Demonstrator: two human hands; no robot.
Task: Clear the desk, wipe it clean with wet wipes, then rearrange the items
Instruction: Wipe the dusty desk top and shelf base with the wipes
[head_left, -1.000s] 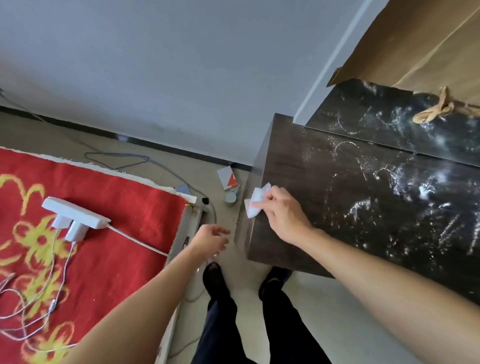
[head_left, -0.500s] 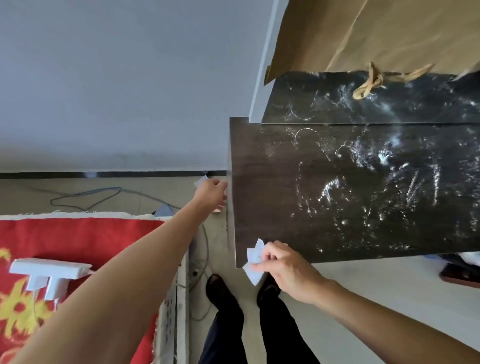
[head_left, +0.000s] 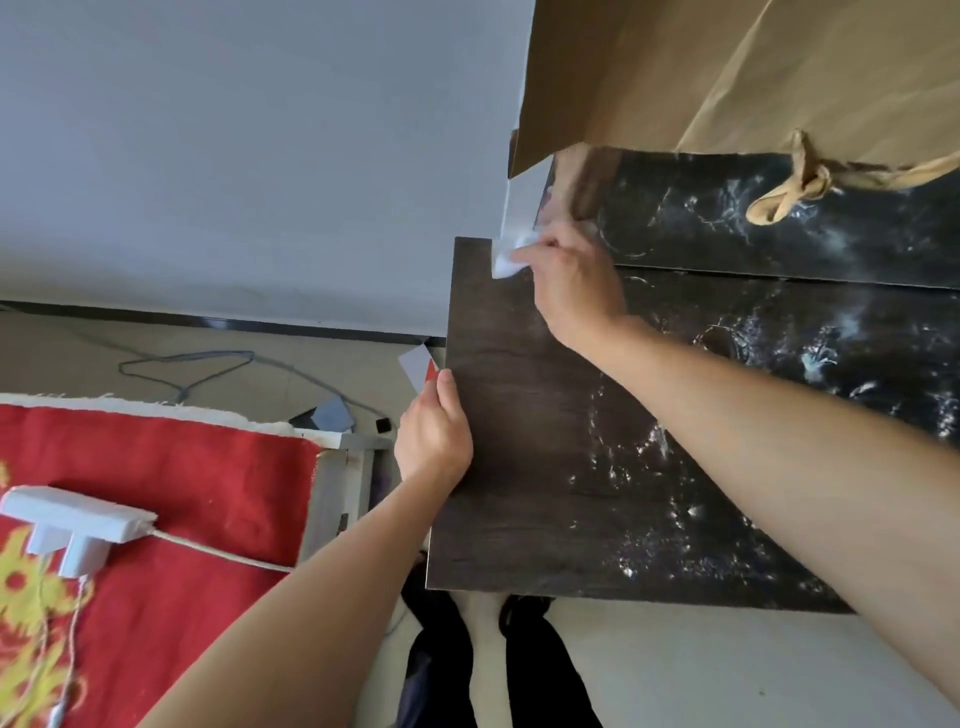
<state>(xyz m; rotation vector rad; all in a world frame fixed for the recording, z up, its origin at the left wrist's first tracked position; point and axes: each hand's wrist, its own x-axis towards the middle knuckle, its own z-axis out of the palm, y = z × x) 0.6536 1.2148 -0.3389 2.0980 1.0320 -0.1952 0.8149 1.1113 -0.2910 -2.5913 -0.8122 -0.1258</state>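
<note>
Room: a pale wall (head_left: 234, 156) and a light floor are seen round a dark wooden desk (head_left: 519, 493), which is viewed from above.
Desk top: nothing is left on the front part; shiny wet streaks are spread over its middle and right, while the left strip looks dull.
Back section (head_left: 857, 234): a glossier dark strip is set behind the front part, and a brown paper bag (head_left: 727, 73) stands on it.
Wipe (head_left: 506, 260): a crumpled white wet wipe is held at the far left corner of the desk, against the wall edge.
Right hand (head_left: 571, 280): its fingers are curled and the wipe is pinched between them and pressed onto the corner.
Left hand (head_left: 434, 436): the left edge of the desk is gripped, with the thumb laid on top; the other fingers are hidden over the edge.
Floor: a small white and red card (head_left: 418, 366) and a grey cable (head_left: 208, 364) lie beside the desk.
Red cloth (head_left: 182, 493): a white power strip (head_left: 72, 519) with plugs is laid on it, well apart from the desk.
Done: clearing is judged mostly finished, the bag excepted, and much of the top has been wiped.
Left: the left strip and edges are judged unfinished; nothing has yet been put back.
</note>
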